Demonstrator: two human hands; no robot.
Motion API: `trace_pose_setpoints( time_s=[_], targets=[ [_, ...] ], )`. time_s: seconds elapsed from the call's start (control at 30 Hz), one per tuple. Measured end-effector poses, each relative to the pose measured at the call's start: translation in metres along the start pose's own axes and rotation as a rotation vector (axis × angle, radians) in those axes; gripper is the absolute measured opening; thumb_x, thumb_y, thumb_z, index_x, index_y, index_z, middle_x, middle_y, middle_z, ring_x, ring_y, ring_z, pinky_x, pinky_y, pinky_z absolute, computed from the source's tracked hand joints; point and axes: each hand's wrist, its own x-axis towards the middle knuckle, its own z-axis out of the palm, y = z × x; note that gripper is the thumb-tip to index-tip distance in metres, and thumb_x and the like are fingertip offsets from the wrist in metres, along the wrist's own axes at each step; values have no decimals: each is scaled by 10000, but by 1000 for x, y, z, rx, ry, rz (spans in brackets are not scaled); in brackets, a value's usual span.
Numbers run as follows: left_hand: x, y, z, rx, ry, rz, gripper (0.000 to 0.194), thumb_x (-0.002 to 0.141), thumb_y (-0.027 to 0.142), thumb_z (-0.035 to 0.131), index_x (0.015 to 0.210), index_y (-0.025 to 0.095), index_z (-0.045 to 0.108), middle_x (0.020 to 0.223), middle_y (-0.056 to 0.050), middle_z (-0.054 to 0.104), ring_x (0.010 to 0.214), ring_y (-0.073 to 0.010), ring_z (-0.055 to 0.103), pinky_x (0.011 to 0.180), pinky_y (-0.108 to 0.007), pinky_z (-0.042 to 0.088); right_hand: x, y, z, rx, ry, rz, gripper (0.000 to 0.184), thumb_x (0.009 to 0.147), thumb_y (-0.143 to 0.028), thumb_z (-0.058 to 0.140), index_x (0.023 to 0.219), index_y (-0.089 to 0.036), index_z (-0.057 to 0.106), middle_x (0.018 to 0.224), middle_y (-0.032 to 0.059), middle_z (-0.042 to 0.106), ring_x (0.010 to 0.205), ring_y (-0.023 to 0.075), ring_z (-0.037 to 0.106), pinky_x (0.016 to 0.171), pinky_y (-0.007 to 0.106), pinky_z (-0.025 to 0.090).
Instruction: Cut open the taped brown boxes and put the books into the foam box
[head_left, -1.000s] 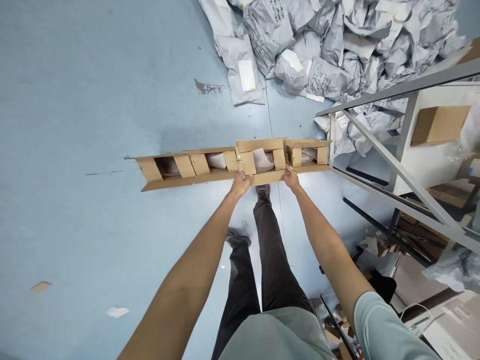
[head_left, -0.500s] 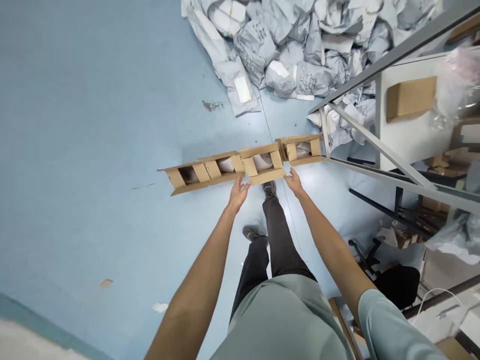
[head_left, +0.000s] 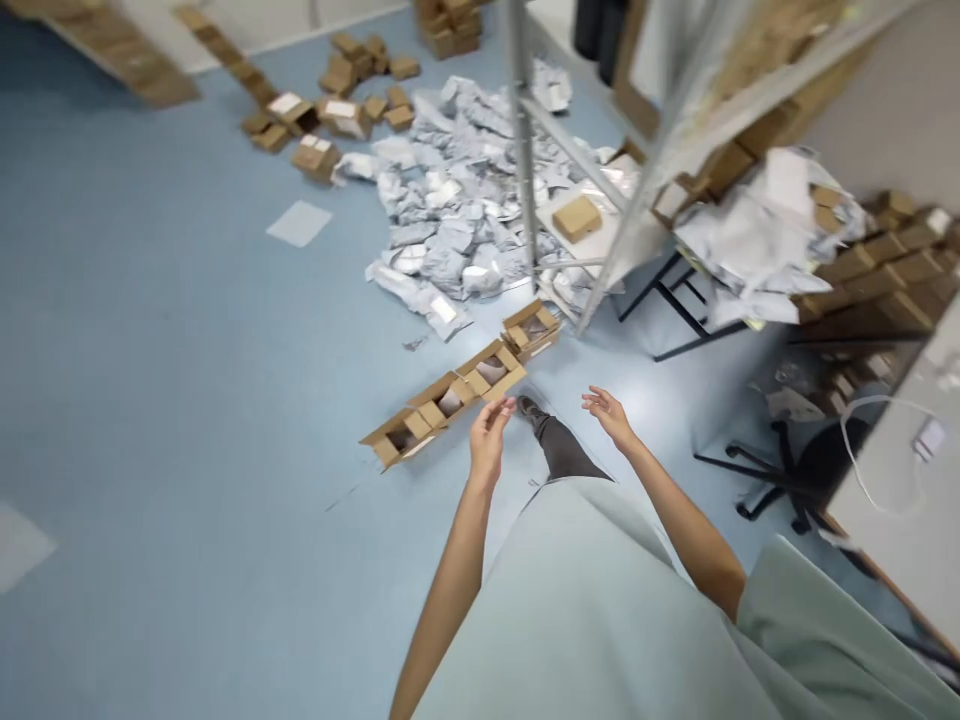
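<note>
Several open cardboard boxes stand in a slanting row on the blue floor, flaps raised, with pale contents I cannot make out. The box nearest my hands [head_left: 511, 383] is just beyond the fingertips of my left hand [head_left: 488, 432]. That hand is raised with its fingers apart and holds nothing. Off to the right, my right hand [head_left: 609, 414] hangs in the air with fingers loosely spread, also holding nothing. The rightmost box [head_left: 541, 348] sits by the foot of the metal rack. At the row's other end is the leftmost box [head_left: 409, 450].
Beyond the boxes lies a heap of grey mailing bags [head_left: 457, 235], with more cartons [head_left: 341, 115] behind it. A metal rack [head_left: 525, 180] rises at the right. Nearer me on the right are a black swivel chair [head_left: 817, 470] and a white desk [head_left: 907, 500].
Both hands have come away from the box in the row and risen, the right one moving further off. My view has lifted and turned, showing more of the room. The boxes remain in line.
</note>
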Motion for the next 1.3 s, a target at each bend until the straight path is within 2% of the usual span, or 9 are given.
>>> trace_pose_setpoints(
  time_s=[0.2, 0.4, 0.5, 0.67, 0.8, 0.9, 1.03, 1.17, 1.3],
  targets=[
    [-146, 12, 133, 106, -345, 74, 570, 886, 719, 813, 1123, 202, 771, 1239, -178, 865, 1270, -339, 820, 1243, -588, 599, -186, 3, -145, 254, 230, -117, 660, 831, -644, 945, 1358, -266, 825, 1367, 166, 868, 1149, 335, 861, 1112, 548, 634],
    [-289, 1, 279, 270, -718, 199, 417, 970, 629, 772, 1129, 243, 768, 1286, -159, 855, 1291, -344, 820, 1214, -599, 637, -311, 9, -293, 480, 474, -321, 610, 887, -654, 928, 1362, -284, 832, 1347, 146, 873, 1109, 319, 874, 1044, 500, 672],
    [-362, -20, 360, 313, -851, 208, 389, 948, 573, 794, 1163, 250, 769, 1304, -155, 851, 1283, -343, 820, 1173, -585, 658, -367, 27, -380, 534, 581, -423, 603, 880, -638, 951, 1354, -284, 833, 1331, 142, 874, 1094, 316, 877, 1063, 507, 676],
    [-491, -73, 510, 301, -1003, 10, 504, 745, 504, 931, 1132, 220, 778, 1284, -166, 852, 1197, -338, 832, 1028, -480, 675, -472, 72, -526, 581, 750, -522, 616, 930, -628, 945, 1422, -290, 795, 1373, 125, 856, 1134, 287, 862, 1118, 510, 666],
    [-592, -106, 619, 319, -1202, -68, 513, 676, 457, 955, 1094, 209, 792, 1224, -150, 861, 1120, -308, 834, 981, -421, 665, -548, 106, -622, 639, 954, -540, 620, 910, -659, 955, 1385, -292, 800, 1331, 118, 865, 1108, 290, 863, 1080, 509, 681],
    [-650, -124, 686, 353, -1364, -62, 472, 707, 440, 947, 1097, 216, 804, 1237, -141, 860, 1113, -298, 834, 980, -411, 666, -586, 128, -680, 690, 1110, -534, 625, 908, -675, 949, 1378, -290, 803, 1331, 125, 869, 1106, 299, 861, 1070, 510, 683],
    [-703, -153, 767, 420, -1491, -86, 451, 724, 430, 954, 1097, 221, 811, 1226, -128, 862, 1092, -284, 834, 963, -391, 667, -609, 156, -752, 734, 1259, -517, 639, 908, -689, 943, 1374, -274, 808, 1327, 137, 876, 1092, 302, 861, 1074, 514, 677],
    [-743, -181, 847, 456, -1546, -136, 459, 708, 419, 968, 1086, 217, 801, 1216, -129, 864, 1100, -288, 832, 981, -399, 668, -614, 178, -834, 758, 1308, -482, 636, 898, -696, 951, 1352, -273, 815, 1297, 131, 884, 1074, 294, 865, 1044, 494, 683],
    [-782, -195, 935, 478, -1529, -155, 471, 696, 416, 965, 1089, 217, 798, 1223, -124, 861, 1078, -269, 822, 992, -399, 664, -621, 185, -933, 706, 1336, -448, 638, 899, -700, 949, 1344, -264, 813, 1292, 137, 880, 1053, 289, 861, 1047, 500, 686]
  ],
)
